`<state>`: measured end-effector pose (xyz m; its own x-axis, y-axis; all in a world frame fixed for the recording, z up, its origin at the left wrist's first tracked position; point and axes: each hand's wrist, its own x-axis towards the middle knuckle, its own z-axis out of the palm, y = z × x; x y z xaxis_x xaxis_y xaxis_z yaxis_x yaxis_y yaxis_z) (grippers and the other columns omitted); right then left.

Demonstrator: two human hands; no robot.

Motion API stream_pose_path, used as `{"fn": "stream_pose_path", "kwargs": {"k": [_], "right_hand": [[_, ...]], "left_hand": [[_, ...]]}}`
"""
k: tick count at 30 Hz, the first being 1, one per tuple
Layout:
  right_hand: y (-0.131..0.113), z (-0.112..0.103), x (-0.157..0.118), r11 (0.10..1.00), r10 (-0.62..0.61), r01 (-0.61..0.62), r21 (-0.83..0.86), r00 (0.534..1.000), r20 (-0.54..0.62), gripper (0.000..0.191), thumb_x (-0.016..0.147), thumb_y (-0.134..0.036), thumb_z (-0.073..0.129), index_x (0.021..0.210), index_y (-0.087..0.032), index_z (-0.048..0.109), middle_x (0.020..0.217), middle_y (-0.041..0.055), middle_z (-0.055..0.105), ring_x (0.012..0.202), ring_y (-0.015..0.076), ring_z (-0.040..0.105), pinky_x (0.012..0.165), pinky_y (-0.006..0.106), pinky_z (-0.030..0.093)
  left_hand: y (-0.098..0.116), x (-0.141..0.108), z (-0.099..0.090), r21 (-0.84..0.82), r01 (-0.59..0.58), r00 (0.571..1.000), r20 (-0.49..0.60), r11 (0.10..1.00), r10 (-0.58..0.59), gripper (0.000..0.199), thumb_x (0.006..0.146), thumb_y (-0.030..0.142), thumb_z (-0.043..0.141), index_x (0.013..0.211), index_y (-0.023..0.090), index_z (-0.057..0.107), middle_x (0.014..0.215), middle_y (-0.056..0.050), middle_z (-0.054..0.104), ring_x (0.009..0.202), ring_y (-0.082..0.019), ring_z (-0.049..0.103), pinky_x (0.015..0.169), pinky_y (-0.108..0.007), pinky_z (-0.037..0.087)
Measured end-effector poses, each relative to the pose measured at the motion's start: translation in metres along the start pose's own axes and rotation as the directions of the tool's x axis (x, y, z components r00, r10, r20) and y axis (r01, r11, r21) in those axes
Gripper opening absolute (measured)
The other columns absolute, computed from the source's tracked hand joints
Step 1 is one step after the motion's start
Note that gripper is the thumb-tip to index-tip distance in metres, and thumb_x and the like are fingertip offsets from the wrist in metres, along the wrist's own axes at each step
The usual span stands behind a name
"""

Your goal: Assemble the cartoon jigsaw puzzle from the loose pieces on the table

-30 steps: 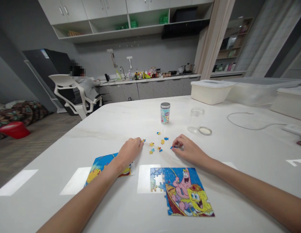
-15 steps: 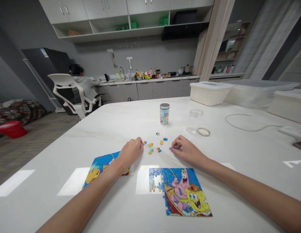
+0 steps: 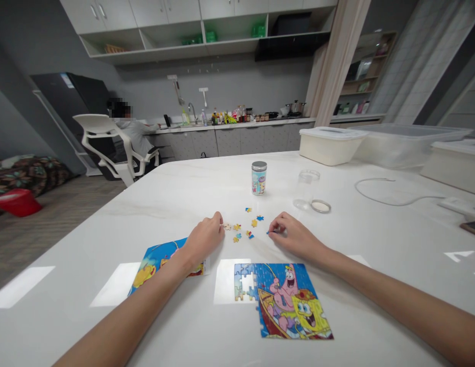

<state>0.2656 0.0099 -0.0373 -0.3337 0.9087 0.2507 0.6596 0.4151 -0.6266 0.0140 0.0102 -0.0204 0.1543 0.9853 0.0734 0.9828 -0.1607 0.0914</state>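
My left hand (image 3: 205, 237) is curled, its fingertips at a pale jigsaw piece (image 3: 227, 227) whose printed side does not show. The thumb and forefinger of my right hand (image 3: 293, 233) pinch a small blue jigsaw piece (image 3: 268, 233), mostly covered by the fingers. Between the hands lie several loose pieces, among them a yellow piece (image 3: 254, 223), a blue piece (image 3: 260, 218) and a red-and-blue piece (image 3: 250, 235). Nearer me is a partly assembled cartoon puzzle (image 3: 294, 300) with a gap at its left. A matching picture sheet (image 3: 156, 261) is partly hidden under my left forearm.
A printed tin (image 3: 259, 179) with a silver lid stands beyond the pieces. Right of it are a clear jar (image 3: 305, 189) and a ring-shaped lid (image 3: 321, 206). Storage boxes (image 3: 331, 147) and a white cable (image 3: 398, 205) occupy the right side. A person (image 3: 132, 135) sits at the far counter.
The piece at my left fingertips showed colours before and now looks pale. My right hand keeps its pinch on the blue piece, having barely moved. The whole view shifts slightly.
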Motion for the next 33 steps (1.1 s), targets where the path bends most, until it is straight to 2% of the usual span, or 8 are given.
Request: {"fn": "stream_pose_path", "kwargs": {"k": [5,9,14,25,33], "right_hand": [[-0.0006,0.0,0.0,1.0,0.008,-0.008,0.002,1.0,0.005,0.006,0.077,-0.015,0.058,0.076,-0.019,0.062,0.089,0.0045,0.055,0.081,0.0165,0.057,0.078,0.033,0.047],[0.0005,0.0013,0.0003,1.0,0.009,-0.009,0.006,1.0,-0.002,0.005,0.078,-0.017,0.058,0.076,-0.019,0.062,0.089,0.0046,0.055,0.081,0.0165,0.057,0.078,0.033,0.047],[0.0019,0.0025,0.0006,1.0,0.003,-0.003,0.011,1.0,-0.004,0.005,0.078,-0.017,0.058,0.075,-0.019,0.061,0.088,0.0045,0.055,0.08,0.0168,0.057,0.077,0.035,0.048],[0.0011,0.0022,0.0006,1.0,0.007,-0.007,0.0,1.0,-0.001,0.006,0.078,-0.016,0.057,0.075,-0.02,0.061,0.088,0.0048,0.056,0.08,0.0175,0.057,0.077,0.035,0.047],[-0.0003,0.0003,-0.0006,1.0,0.003,-0.003,0.0,1.0,0.005,0.007,0.078,-0.015,0.057,0.076,-0.019,0.062,0.089,0.0049,0.055,0.081,0.0169,0.057,0.077,0.033,0.047]], "left_hand": [[0.0014,-0.0016,-0.0011,0.0,-0.041,0.999,0.001,0.999,0.041,0.032,0.091,0.021,0.035,0.119,0.02,0.05,0.083,-0.009,0.065,0.082,-0.024,0.063,0.067,-0.031,0.043],[0.0042,-0.0027,-0.0035,-0.012,-0.084,0.995,0.044,0.996,0.084,0.031,0.092,0.023,0.035,0.109,0.022,0.061,0.086,-0.011,0.067,0.081,-0.024,0.064,0.069,-0.031,0.044],[0.0062,-0.003,-0.0049,0.003,-0.086,0.996,0.038,0.996,0.086,0.03,0.092,0.026,0.036,0.106,0.02,0.063,0.088,-0.011,0.068,0.084,-0.024,0.065,0.072,-0.031,0.045],[0.0081,-0.0038,-0.0055,0.007,-0.064,0.998,0.006,0.998,0.064,0.019,0.092,0.026,0.037,0.102,0.019,0.051,0.083,-0.009,0.066,0.08,-0.024,0.064,0.062,-0.029,0.041],[0.0095,-0.0043,-0.0065,0.03,-0.052,0.999,0.019,0.998,0.051,0.019,0.092,0.027,0.037,0.099,0.019,0.053,0.082,-0.01,0.065,0.077,-0.024,0.063,0.061,-0.029,0.04]]}}
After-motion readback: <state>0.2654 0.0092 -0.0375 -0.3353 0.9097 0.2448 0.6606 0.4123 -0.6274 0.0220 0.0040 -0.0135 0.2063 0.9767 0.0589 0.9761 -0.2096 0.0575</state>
